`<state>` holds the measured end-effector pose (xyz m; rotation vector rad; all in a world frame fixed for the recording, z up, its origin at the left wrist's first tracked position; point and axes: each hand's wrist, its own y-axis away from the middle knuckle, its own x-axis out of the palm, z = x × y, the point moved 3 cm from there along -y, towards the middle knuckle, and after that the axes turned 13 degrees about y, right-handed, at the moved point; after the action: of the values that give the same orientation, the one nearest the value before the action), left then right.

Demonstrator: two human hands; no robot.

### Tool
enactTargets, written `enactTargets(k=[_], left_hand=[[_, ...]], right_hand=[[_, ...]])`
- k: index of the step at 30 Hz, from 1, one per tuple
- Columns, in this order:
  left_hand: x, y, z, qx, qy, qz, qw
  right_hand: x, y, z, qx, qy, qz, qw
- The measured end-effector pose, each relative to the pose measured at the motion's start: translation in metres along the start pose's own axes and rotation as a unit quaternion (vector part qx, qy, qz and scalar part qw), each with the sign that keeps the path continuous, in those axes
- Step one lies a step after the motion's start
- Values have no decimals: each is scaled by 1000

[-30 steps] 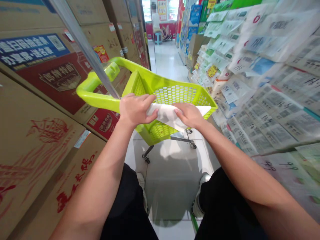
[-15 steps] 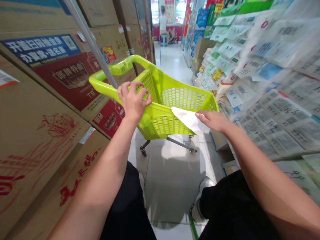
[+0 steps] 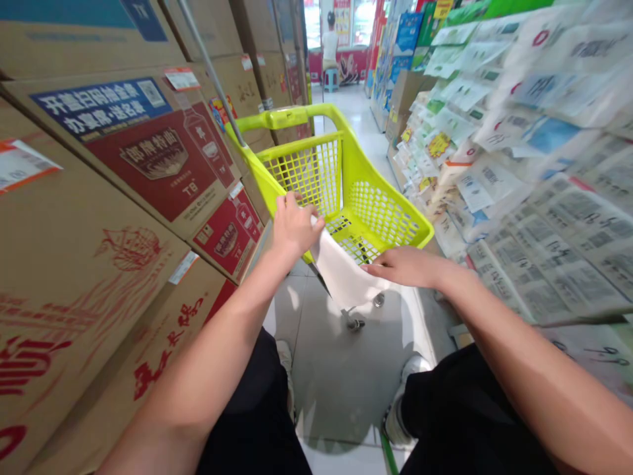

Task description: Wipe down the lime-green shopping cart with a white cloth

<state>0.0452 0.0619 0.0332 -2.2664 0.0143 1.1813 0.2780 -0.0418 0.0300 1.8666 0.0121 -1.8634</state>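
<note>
A lime-green shopping cart (image 3: 383,198) with perforated plastic sides stands before me, turned at an angle so its inside shows. My left hand (image 3: 295,227) curls its fingers over the near rim. Draped along the near side is a white cloth (image 3: 346,274), its upper left corner close to my left thumb. My right hand (image 3: 403,265) lies at the cloth's right part, pinching it between thumb and fingers near the rim. The fingertips of that hand are partly hidden.
Stacked cartons (image 3: 163,158) rise close on the left. A thin metal pole (image 3: 210,69) meets the cart's handle. Packs of white tissue (image 3: 524,191) line the right side. Down the aisle a person (image 3: 330,46) sits on a blue stool (image 3: 331,80). My feet stand on the tiled floor (image 3: 341,369).
The cart has turned, showing more of its inside. My left hand has shifted right and down with the rim. My right hand and the cloth have moved left and down.
</note>
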Motion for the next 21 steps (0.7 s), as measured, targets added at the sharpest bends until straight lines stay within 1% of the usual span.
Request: enactTargets(k=[2,5,7,10,12,14,16,19,21], left_hand=[[-1,-3,6,-18,7,13,1000],[-1,-9,16,-53,38,43,997],[-1,-13,21,-66,60,44,995],[0,-16,25,-53,78,28,995],[0,-16,27,-50,79,19,995],[0,-15,29,-62,72,8,995],[0,-14,32,-78,67,15,995],[-2,-13,33,-83,66,61,993],[-8,-11,29,-73,62,60,994]], right_hand=[[-1,-3,13,7,-14,-16,1000],[-1,-8,28,32,-16,-68,997],[1,-12,32,34,-30,-94,995],[3,-20,29,28,-117,-147,982],[2,-25,20,37,-193,-197,960],[2,-29,9,42,-263,-241,933],[1,-32,0,24,-320,-275,906],[0,-34,-11,0,-361,-328,873],[-2,-33,-19,10,-366,-367,855]])
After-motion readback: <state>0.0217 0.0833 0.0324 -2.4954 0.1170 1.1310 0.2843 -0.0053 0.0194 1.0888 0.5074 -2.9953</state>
